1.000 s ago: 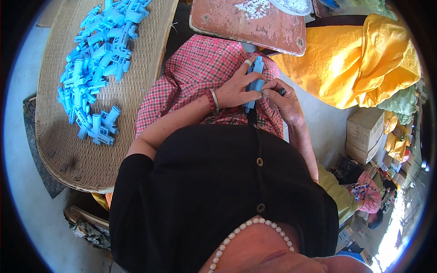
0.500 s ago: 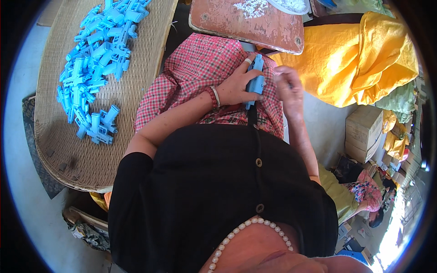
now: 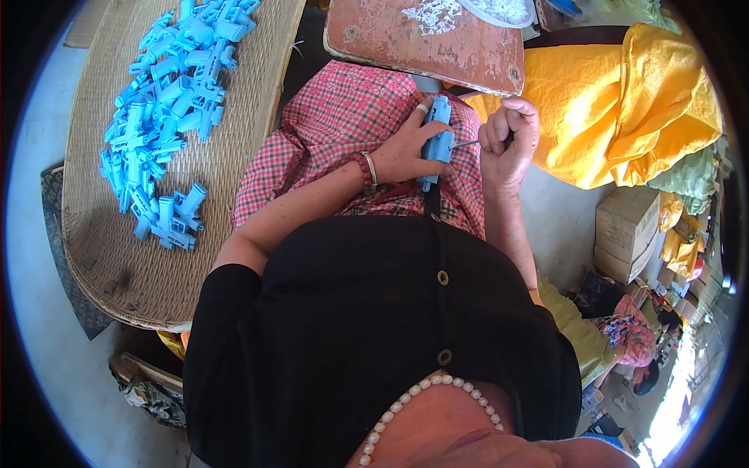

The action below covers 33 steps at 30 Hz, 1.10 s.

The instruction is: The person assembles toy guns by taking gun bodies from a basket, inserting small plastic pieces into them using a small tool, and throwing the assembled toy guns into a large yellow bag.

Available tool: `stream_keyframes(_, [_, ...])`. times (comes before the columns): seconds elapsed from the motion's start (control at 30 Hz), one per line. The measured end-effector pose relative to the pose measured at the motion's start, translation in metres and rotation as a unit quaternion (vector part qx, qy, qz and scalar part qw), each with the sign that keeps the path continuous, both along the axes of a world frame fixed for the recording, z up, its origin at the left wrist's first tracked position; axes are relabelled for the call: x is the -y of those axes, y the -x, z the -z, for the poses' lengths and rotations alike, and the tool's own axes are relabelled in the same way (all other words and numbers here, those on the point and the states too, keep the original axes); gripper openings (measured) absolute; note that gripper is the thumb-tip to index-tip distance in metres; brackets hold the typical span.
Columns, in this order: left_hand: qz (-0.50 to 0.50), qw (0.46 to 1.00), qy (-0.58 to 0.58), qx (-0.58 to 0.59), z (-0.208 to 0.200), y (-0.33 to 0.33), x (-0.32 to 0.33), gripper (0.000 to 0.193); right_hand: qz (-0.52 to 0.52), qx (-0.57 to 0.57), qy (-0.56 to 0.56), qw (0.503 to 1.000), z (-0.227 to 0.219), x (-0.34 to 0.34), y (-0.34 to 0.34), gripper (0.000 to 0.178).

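Observation:
On my lap, over the pink checked cloth, my left hand is closed around a light blue plastic toy pistol, its thumb and fingers on either side. My right hand is a fist to the right of it, gripping a thin dark metal rod like a screwdriver shaft. The rod's far end meets the toy pistol's right side; its handle is hidden inside my fist. A heap of similar blue toy pistols lies on the woven table to my left.
The oval woven tabletop stands at left. Ahead is a worn reddish wooden board with small white plastic pieces and a white bowl of more. Yellow cloth and a cardboard box are at right. Another person is farther right.
My right hand, blurred before, has risen slightly and closed into a fist, and the rod now shows against the toy pistol. My left hand keeps its hold.

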<state>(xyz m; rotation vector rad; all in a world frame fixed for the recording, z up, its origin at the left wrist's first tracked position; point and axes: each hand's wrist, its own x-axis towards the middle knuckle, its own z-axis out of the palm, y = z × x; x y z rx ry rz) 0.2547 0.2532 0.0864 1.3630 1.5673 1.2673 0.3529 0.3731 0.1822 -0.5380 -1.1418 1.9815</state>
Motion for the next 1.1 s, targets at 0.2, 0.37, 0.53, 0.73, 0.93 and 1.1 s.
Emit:
stream_keyframes(0.2, [0.001,1.0,0.004,-0.002,-0.001,0.002,-0.001,0.068,-0.032,-0.003,0.02,0.999,0.001,0.002,-0.002,0.016])
stream_keyframes(0.37, [0.004,1.0,0.003,-0.005,-0.005,0.002,-0.001,0.068,-0.001,-0.016,-0.018,1.0,-0.005,-0.006,0.0,0.015])
stream_keyframes(0.53, [0.0,1.0,-0.008,0.0,-0.003,0.001,-0.001,0.066,-0.037,0.01,0.016,0.999,-0.001,-0.002,0.001,0.014])
stream_keyframes(0.73, [-0.006,1.0,-0.012,-0.01,-0.002,-0.001,0.0,0.066,-0.034,0.016,0.032,0.999,0.003,0.007,-0.002,0.014])
stream_keyframes(0.93, [-0.037,0.999,-0.014,-0.037,-0.001,-0.005,0.0,0.064,-0.017,0.007,-0.005,1.0,0.01,0.015,-0.003,0.015])
stream_keyframes(1.1, [-0.049,0.998,0.016,-0.047,0.001,-0.01,-0.002,0.064,0.015,0.058,-0.095,0.994,0.026,0.023,-0.006,0.012])
